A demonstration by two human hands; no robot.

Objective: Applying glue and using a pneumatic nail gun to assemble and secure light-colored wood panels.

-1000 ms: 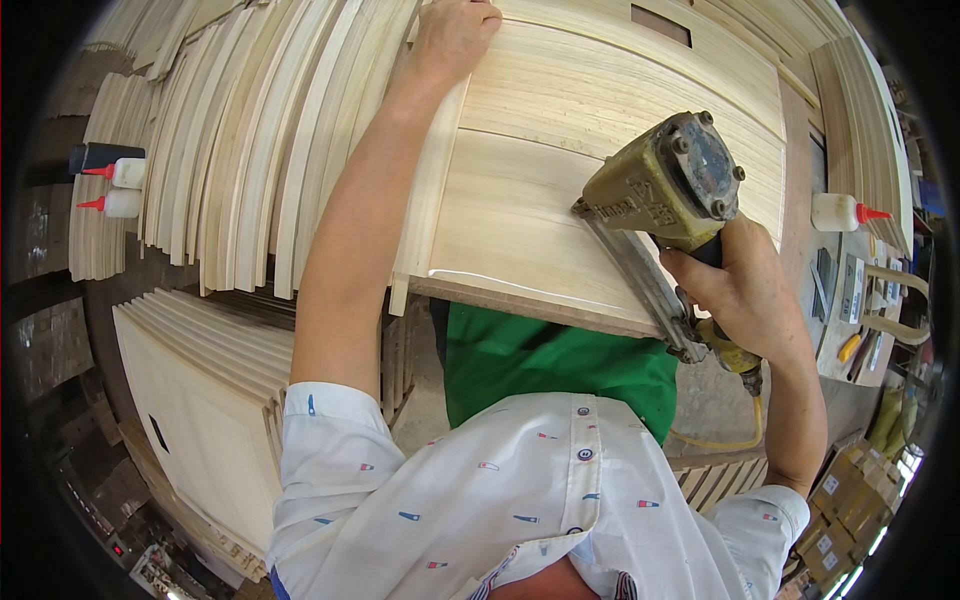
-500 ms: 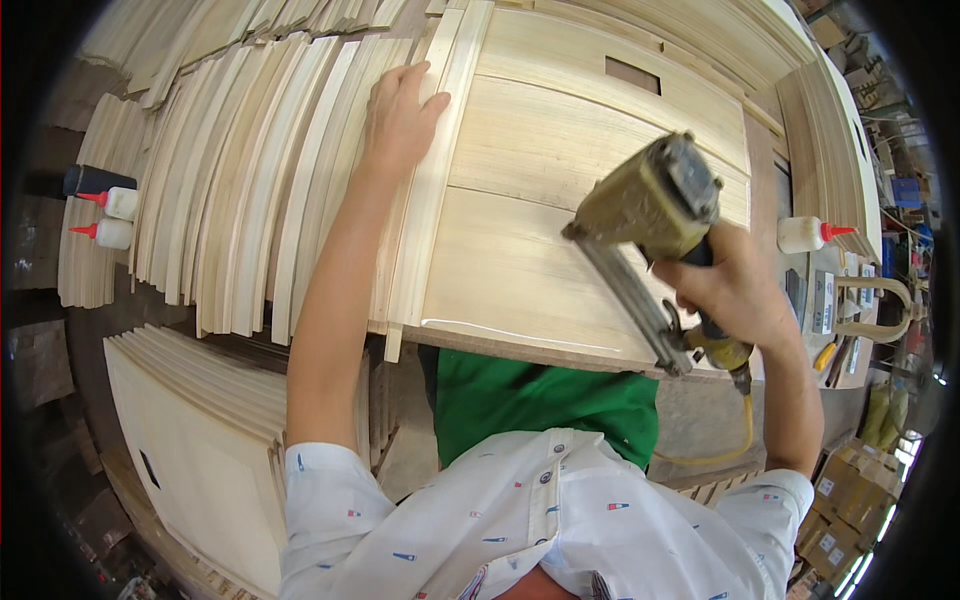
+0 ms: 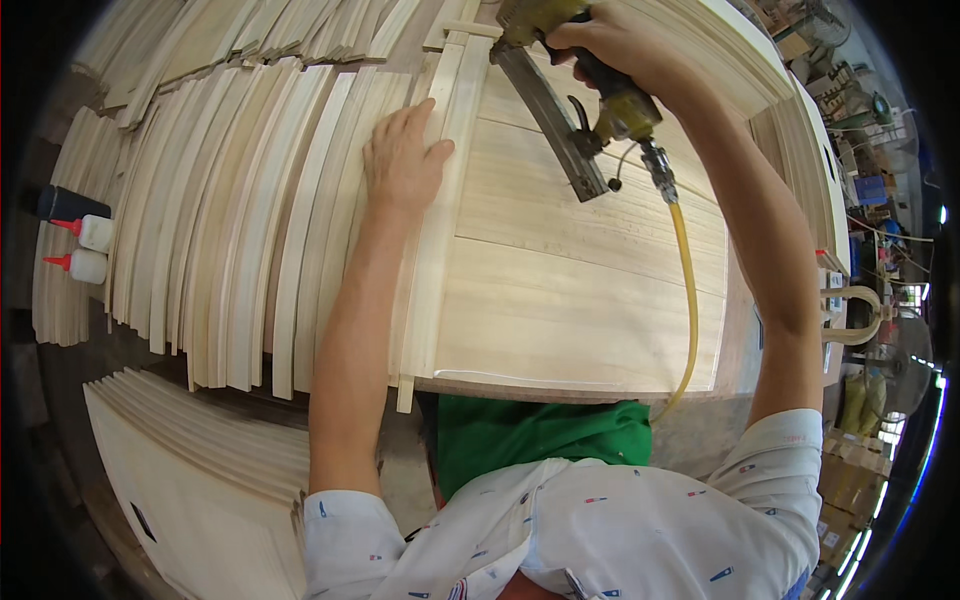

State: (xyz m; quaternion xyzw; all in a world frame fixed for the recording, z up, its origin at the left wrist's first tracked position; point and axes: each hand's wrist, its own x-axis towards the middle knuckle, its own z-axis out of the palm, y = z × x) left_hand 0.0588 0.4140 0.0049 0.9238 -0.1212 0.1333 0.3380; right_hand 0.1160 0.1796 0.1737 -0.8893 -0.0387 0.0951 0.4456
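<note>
The left hand [image 3: 403, 160] lies flat, fingers spread, pressing a narrow wooden strip [image 3: 437, 225] along the left edge of a pale wood panel [image 3: 580, 290] on the table [image 3: 560, 392], while the right hand [image 3: 610, 40] is wrapped tight around the grip of a yellow-green nail gun [image 3: 560, 100] at the panel's far end. A yellow air hose [image 3: 688, 290] runs from the gun across the panel toward the person. Left of the panel lie rows of loose wooden slats [image 3: 230, 220], with two white glue bottles [image 3: 88, 250] with red tips beyond them.
</note>
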